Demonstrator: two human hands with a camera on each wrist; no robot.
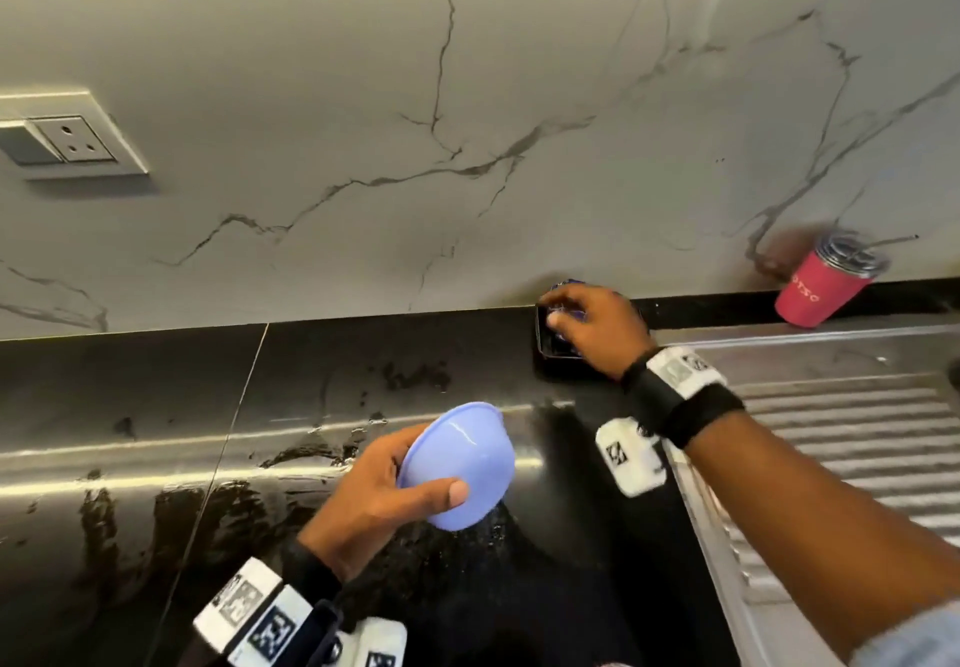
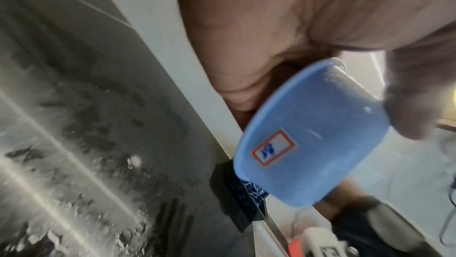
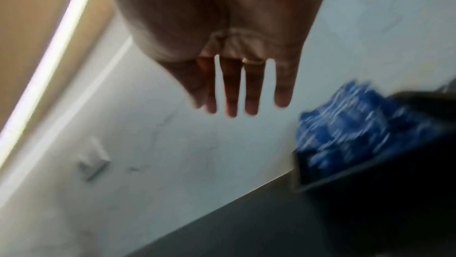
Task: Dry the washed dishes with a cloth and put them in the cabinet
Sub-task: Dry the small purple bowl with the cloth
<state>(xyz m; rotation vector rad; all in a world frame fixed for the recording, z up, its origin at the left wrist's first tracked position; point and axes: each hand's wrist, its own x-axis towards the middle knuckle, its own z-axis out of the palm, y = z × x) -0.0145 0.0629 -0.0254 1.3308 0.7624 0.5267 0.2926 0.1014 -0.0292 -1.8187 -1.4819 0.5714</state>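
A light blue plastic bowl [image 1: 462, 464] [image 2: 308, 144] is tilted above the wet black counter [image 1: 156, 432]. My left hand [image 1: 374, 490] grips it, thumb on the outer wall and fingers round the rim. It carries a small red-framed sticker. At the back wall a blue patterned cloth [image 3: 357, 128] [image 2: 254, 191] lies in a small black tray [image 1: 550, 349]. My right hand [image 1: 587, 328] [image 3: 237, 89] hovers over that tray. Its fingers are straight and spread in the right wrist view and hold nothing. In the head view the hand hides most of the cloth.
A red tumbler [image 1: 815, 287] with a lid and straw stands by the marble wall at the right. The ribbed steel drainboard [image 1: 857, 432] runs under my right forearm. A wall socket [image 1: 72, 141] sits at the upper left. Water streaks cover the counter.
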